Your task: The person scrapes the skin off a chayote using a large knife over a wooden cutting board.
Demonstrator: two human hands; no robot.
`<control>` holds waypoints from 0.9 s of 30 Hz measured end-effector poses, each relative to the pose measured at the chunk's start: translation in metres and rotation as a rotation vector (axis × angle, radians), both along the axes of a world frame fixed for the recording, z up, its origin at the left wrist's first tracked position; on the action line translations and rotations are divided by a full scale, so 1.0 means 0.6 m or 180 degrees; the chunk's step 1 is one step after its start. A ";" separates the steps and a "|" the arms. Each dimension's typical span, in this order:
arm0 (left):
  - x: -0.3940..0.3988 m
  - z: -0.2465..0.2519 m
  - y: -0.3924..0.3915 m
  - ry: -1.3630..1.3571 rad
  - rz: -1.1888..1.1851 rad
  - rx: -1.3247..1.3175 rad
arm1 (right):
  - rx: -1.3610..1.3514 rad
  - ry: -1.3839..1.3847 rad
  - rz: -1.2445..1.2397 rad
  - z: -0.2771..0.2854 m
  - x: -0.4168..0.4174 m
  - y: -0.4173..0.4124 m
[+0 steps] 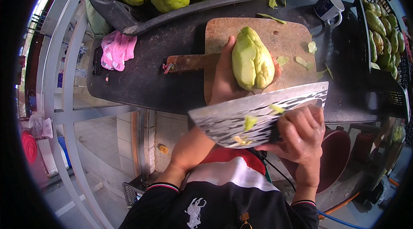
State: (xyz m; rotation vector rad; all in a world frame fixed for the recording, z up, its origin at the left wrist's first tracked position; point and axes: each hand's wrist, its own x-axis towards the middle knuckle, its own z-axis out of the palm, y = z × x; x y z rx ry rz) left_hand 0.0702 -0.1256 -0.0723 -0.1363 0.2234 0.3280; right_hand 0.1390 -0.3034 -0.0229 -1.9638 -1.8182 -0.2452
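Observation:
My left hand (227, 74) grips a pale green chayote (252, 61) over the wooden cutting board (219, 29). A long strip of its skin is gone on the left side, showing paler flesh. In my right hand (301, 132) is a broad cleaver (226, 112) with a dark wavy pattern on its blade. The blade lies between the chayote and my body, with bits of green peel stuck to its face. It hides part of my left wrist. Scraps of peel (301, 61) lie on the right of the board.
A black crate (145, 24) of chayotes stands at the far edge of the dark table (155, 90). A mug (329, 8) sits at the back right, near another crate (364, 35) of chayotes. A pink cloth (117, 49) lies left. A dark red bucket (335, 158) stands below, right.

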 end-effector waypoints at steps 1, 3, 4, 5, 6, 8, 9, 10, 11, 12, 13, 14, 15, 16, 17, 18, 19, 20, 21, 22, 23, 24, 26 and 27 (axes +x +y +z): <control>0.001 -0.003 0.001 -0.0036 -0.0004 -0.0073 | -0.0075 -0.0109 0.0049 0.001 -0.004 0.002; 0.004 -0.010 0.003 -0.0110 -0.0008 -0.0219 | -0.0468 -0.0254 -0.0073 0.006 -0.010 0.003; 0.003 -0.003 0.002 -0.0010 0.0030 -0.0354 | -0.0385 -0.0280 -0.0097 0.002 -0.008 0.006; 0.003 0.000 0.000 -0.0041 -0.0002 -0.0317 | -0.0301 -0.0306 -0.0123 -0.005 -0.004 0.010; 0.002 0.003 0.000 -0.0077 -0.0034 -0.0280 | -0.0219 -0.0336 -0.0148 -0.008 -0.001 0.013; 0.001 0.000 0.000 -0.0273 -0.0118 -0.0245 | -0.0300 -0.0392 -0.0213 -0.006 0.004 0.013; 0.000 -0.006 0.000 -0.0427 -0.0170 -0.0243 | -0.0336 -0.0413 -0.0246 -0.005 0.006 0.013; -0.001 -0.006 0.001 -0.0580 -0.0223 -0.0241 | -0.0228 -0.0402 -0.0144 -0.003 0.011 0.018; -0.001 -0.002 -0.002 -0.0386 -0.0170 -0.0191 | -0.0272 -0.0314 -0.0084 -0.002 0.012 0.019; 0.001 0.013 -0.007 -0.0196 -0.0122 -0.0142 | -0.0319 -0.0230 -0.0029 -0.002 0.012 0.020; 0.002 0.021 -0.010 -0.0006 -0.0072 -0.0092 | -0.0365 -0.0145 0.0028 -0.002 0.013 0.020; 0.003 0.019 -0.010 0.0025 -0.0098 -0.0108 | -0.0323 -0.0128 0.0014 -0.002 0.012 0.021; 0.003 0.016 -0.007 0.0057 -0.0124 -0.0121 | -0.0329 -0.0150 0.0022 -0.001 0.011 0.021; 0.002 0.014 -0.006 0.0089 -0.0148 -0.0132 | -0.0335 -0.0171 0.0032 0.001 0.011 0.021; 0.002 0.014 -0.006 0.0093 -0.0150 -0.0122 | -0.0341 -0.0192 0.0043 0.003 0.012 0.021; 0.001 0.014 -0.005 0.0100 -0.0150 -0.0115 | -0.0353 -0.0218 0.0083 0.004 0.013 0.022; 0.001 0.014 -0.005 0.0107 -0.0149 -0.0108 | -0.0366 -0.0243 0.0123 0.006 0.014 0.021; 0.001 0.013 -0.005 0.0058 -0.0142 0.0000 | -0.0377 -0.0268 0.0164 0.007 0.016 0.021; 0.003 0.010 -0.005 0.0008 -0.0137 0.0109 | -0.0349 -0.0281 0.0194 0.006 0.017 0.021; 0.003 0.009 -0.005 -0.0043 -0.0131 0.0218 | -0.0321 -0.0294 0.0224 0.005 0.019 0.021; 0.002 0.007 -0.004 -0.0030 -0.0164 0.0359 | -0.0293 -0.0308 0.0254 0.004 0.020 0.020; 0.000 0.007 -0.003 -0.0014 -0.0194 0.0503 | -0.0275 -0.0311 0.0268 0.003 0.023 0.019; -0.004 0.010 -0.002 0.0033 -0.0168 0.0503 | -0.0239 -0.0317 0.0293 0.001 0.032 0.015; -0.006 0.013 -0.005 0.0059 -0.0109 0.0357 | -0.0234 -0.0295 0.0231 0.000 0.037 0.013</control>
